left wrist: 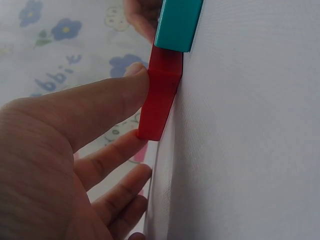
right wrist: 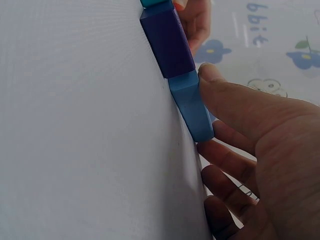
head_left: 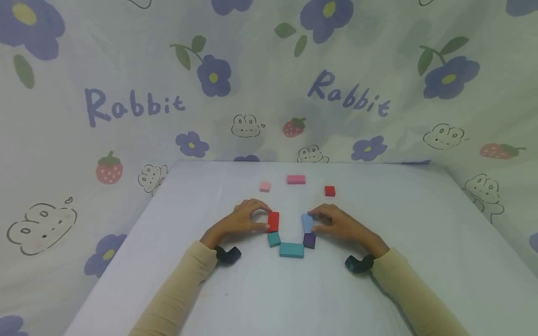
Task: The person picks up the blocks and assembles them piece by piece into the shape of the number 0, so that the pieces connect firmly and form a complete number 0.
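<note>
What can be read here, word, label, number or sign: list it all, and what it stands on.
"Rabbit": left side of the backdrop, head view.
"Rabbit": right side of the backdrop, head view.
"bbit": backdrop, left wrist view, word's start unclear.
"bbit": backdrop, right wrist view, cut off at the edge.
Another print, left wrist view: too covered to read.
No text shows on the blocks.

Dressed in a long tan left sleeve (head_left: 174, 291) and a long tan right sleeve (head_left: 414, 291), plain and a bit wrinkly. Wearing, by the sleeve ends, a black bent piece (head_left: 229, 256) on the left and a matching piece (head_left: 359, 265) on the right.
</note>
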Demonstrator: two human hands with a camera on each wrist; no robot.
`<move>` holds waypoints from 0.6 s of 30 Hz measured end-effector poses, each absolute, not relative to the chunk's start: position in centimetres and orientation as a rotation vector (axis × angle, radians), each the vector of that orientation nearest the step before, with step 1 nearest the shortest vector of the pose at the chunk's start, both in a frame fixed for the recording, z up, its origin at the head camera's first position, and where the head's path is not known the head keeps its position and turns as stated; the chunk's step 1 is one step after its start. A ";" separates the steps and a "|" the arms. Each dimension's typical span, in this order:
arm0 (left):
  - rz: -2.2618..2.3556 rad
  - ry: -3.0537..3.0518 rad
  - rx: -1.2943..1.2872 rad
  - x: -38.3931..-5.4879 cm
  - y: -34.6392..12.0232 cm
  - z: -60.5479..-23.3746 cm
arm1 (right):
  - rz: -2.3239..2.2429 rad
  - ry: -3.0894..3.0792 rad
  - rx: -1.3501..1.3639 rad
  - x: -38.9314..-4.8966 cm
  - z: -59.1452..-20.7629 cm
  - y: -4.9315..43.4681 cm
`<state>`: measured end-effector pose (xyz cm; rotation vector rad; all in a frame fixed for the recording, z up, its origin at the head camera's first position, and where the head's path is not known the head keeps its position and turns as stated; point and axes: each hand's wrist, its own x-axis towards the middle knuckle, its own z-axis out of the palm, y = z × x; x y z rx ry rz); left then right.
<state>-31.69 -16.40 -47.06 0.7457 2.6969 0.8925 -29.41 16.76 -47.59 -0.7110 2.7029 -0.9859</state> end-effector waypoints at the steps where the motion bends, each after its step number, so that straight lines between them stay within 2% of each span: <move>1: 0.894 2.697 0.745 -31.7 -16.4 -47.0 | -0.987 2.703 -0.707 -29.4 -47.5 16.7; 18: 0.888 2.707 0.762 -31.4 -16.4 -46.8 | -0.987 2.717 -0.710 -29.3 -47.6 16.6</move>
